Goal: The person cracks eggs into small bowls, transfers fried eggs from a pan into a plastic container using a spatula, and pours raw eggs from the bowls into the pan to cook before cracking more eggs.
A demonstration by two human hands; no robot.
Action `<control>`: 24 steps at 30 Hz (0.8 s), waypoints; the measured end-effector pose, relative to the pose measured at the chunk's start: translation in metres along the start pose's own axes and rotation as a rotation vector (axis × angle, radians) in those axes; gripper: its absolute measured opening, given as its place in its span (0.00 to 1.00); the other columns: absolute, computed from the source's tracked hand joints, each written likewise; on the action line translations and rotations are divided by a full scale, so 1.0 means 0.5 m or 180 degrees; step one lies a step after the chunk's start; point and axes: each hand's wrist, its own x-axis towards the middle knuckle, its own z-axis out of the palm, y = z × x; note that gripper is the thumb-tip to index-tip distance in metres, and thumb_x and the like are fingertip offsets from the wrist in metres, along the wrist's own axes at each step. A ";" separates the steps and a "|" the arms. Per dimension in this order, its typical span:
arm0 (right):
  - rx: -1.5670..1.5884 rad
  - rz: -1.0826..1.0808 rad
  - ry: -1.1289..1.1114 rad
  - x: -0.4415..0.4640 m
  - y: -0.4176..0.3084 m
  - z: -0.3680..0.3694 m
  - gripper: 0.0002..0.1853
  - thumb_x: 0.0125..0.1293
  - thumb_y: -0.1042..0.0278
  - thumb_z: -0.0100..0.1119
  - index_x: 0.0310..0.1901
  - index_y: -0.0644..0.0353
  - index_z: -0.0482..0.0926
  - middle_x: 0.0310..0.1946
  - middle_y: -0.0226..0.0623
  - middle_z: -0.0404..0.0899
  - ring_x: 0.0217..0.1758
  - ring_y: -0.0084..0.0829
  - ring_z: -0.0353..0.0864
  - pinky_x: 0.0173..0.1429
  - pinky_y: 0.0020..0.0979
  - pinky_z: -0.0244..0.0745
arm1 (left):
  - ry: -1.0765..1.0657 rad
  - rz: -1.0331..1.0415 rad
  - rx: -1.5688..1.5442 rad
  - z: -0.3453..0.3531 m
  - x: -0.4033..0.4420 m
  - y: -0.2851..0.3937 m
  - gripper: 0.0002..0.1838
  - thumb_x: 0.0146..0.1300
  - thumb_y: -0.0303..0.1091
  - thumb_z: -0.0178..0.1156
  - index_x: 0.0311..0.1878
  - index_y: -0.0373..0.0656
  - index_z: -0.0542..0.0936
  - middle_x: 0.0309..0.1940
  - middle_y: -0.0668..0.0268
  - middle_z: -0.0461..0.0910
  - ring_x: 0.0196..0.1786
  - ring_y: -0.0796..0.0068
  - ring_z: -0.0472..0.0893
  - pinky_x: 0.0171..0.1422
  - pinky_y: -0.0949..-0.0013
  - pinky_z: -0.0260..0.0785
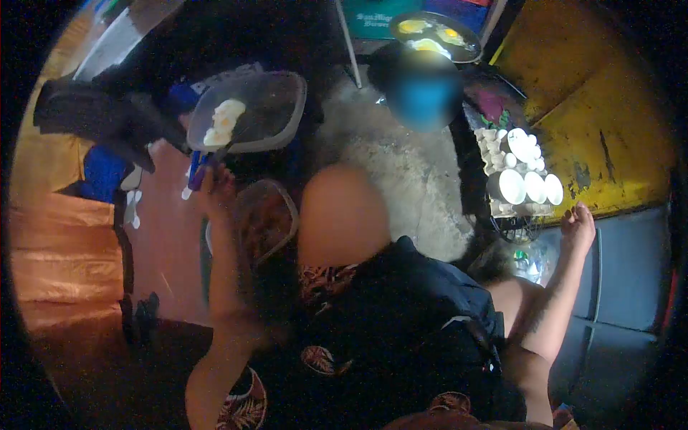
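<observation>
A blue-handled utensil (196, 173) is held in the left hand (215, 183), its grip closed around the handle at the near edge of a plastic tub (288, 118), seemingly so that the tub's inside can be reached. Cooked eggs (228, 118) lie in that tub; others (450, 34) are held in a frying pan (467, 51). The right hand (578, 221) is raised beside an egg carton (489, 159), fingers bent, with nothing seen held; how far open its grip is cannot be told. White eggs (520, 149) are supported by the carton, probably against rolling.
</observation>
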 end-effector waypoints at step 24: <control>0.0110 0.0336 -0.0180 0.019 0.024 -0.037 0.08 0.68 0.70 0.60 0.46 0.60 0.77 0.35 0.28 0.76 0.38 0.22 0.75 0.40 0.23 0.72 | -0.0232 0.1603 0.1989 0.139 0.115 -0.229 0.36 0.53 0.28 0.73 0.65 0.45 0.69 0.71 0.50 0.53 0.66 0.48 0.66 0.67 0.49 0.71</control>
